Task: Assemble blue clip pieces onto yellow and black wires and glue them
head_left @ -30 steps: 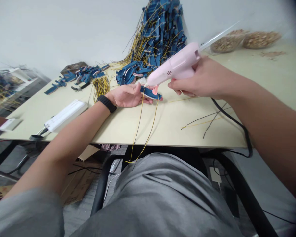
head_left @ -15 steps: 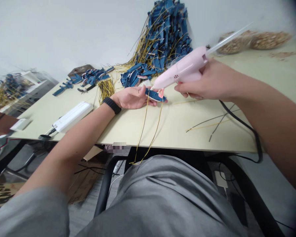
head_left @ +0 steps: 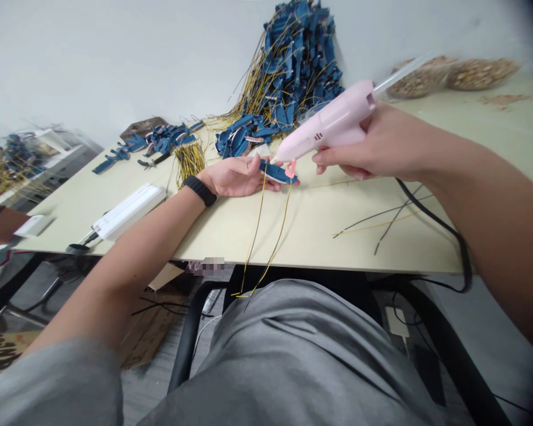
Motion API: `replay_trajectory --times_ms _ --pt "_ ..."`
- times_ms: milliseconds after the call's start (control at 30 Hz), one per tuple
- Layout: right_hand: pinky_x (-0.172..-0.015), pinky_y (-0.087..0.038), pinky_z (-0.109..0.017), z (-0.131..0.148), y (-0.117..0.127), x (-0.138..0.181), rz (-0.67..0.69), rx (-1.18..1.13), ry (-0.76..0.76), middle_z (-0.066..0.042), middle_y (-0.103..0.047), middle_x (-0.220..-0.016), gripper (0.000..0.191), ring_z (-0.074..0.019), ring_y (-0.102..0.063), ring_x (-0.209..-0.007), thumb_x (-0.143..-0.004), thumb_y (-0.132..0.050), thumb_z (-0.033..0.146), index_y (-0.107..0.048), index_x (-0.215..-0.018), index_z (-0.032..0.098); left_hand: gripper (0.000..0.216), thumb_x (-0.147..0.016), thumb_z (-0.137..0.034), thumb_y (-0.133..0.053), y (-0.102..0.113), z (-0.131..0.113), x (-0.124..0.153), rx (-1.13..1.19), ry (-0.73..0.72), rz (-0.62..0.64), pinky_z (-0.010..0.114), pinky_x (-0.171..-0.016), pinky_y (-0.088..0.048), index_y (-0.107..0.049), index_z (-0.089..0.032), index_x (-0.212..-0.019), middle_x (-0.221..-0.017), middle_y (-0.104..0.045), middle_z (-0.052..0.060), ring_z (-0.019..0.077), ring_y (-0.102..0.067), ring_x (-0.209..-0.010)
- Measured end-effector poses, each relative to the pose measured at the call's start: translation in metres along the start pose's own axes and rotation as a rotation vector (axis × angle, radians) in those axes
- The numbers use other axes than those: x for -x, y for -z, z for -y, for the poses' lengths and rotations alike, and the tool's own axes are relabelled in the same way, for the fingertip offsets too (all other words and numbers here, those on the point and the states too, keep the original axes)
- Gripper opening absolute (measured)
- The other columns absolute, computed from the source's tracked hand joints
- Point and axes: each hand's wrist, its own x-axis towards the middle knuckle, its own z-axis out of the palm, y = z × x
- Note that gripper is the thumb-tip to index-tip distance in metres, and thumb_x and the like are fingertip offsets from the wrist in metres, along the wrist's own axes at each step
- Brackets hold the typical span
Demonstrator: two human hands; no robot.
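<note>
The right hand (head_left: 373, 142) has a closed grip round the handle of a pink hot glue gun (head_left: 333, 121). The gun's long axis slants from the clear glue stick (head_left: 400, 74) at upper right down-left to the nozzle, which ends just beside a blue plastic piece (head_left: 278, 173). The left hand (head_left: 233, 176) rests on the counter (head_left: 320, 242), fingers closed on that piece. Yellow-and-black wires (head_left: 270, 236) trail from the piece over the counter's edge. Beyond the piece rises a heap of blue wired pieces (head_left: 299, 71).

Left fingers (head_left: 269, 186) partly hide the blue piece (head_left: 279, 173)
</note>
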Motion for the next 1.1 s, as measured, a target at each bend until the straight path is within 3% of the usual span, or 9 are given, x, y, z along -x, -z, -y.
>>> replay_trajectory --times_ms 167,433,633,867,1100 --pt "-0.071 -0.043 -0.040 -0.002 0.001 0.001 0.017 0.041 -0.014 -0.001 -0.065 -0.064 0.039 -0.0198 -0.058 -0.065 -0.111 -0.092 0.019 -0.070 -0.080 0.025 0.067 -0.096 -0.073 -0.104 -0.003 -0.002 0.001 0.046 0.012 -0.062 0.068 -0.136 -0.060 -0.090 -0.016 -0.127 -0.147 -0.092 0.029 0.0498 -0.089 -0.144" --pt "-0.069 -0.037 -0.041 0.006 0.001 0.006 0.034 0.043 -0.050 0.000 -0.064 -0.066 0.025 -0.0181 -0.052 -0.063 -0.110 -0.090 0.018 -0.077 -0.091 0.026 0.056 -0.096 -0.064 -0.104 -0.003 0.000 0.002 0.071 0.013 -0.090 0.070 -0.139 -0.060 -0.091 -0.020 -0.128 -0.150 -0.093 0.022 0.0454 -0.090 -0.141" --pt "-0.067 -0.038 -0.041 -0.003 0.000 -0.001 0.063 0.034 0.001 0.001 -0.062 -0.065 0.026 -0.0193 -0.051 -0.063 -0.103 -0.100 0.026 -0.079 -0.089 0.027 0.062 -0.087 -0.066 -0.114 -0.015 -0.007 0.002 0.048 -0.014 -0.068 0.074 -0.142 -0.060 -0.096 -0.018 -0.122 -0.144 -0.094 0.023 0.0516 -0.090 -0.146" --pt "-0.068 -0.035 -0.043 0.001 0.006 0.002 0.062 0.138 -0.037 -0.001 -0.062 -0.064 0.041 -0.0190 -0.053 -0.063 -0.108 -0.097 0.026 -0.070 -0.077 0.027 0.069 -0.090 -0.070 -0.109 -0.013 -0.005 0.002 -0.038 -0.020 -0.061 0.071 -0.137 -0.063 -0.097 -0.019 -0.135 -0.149 -0.092 0.023 0.0494 -0.089 -0.144" --pt "-0.063 -0.028 -0.041 -0.001 0.024 0.007 0.048 0.071 -0.035 0.000 -0.055 -0.056 0.065 -0.0148 -0.044 -0.057 -0.115 -0.091 0.019 -0.058 -0.060 0.027 0.055 -0.093 -0.065 -0.107 -0.011 -0.004 0.001 0.050 0.004 -0.077 0.076 -0.142 -0.056 -0.091 -0.021 -0.121 -0.146 -0.094 0.021 0.0512 -0.089 -0.145"
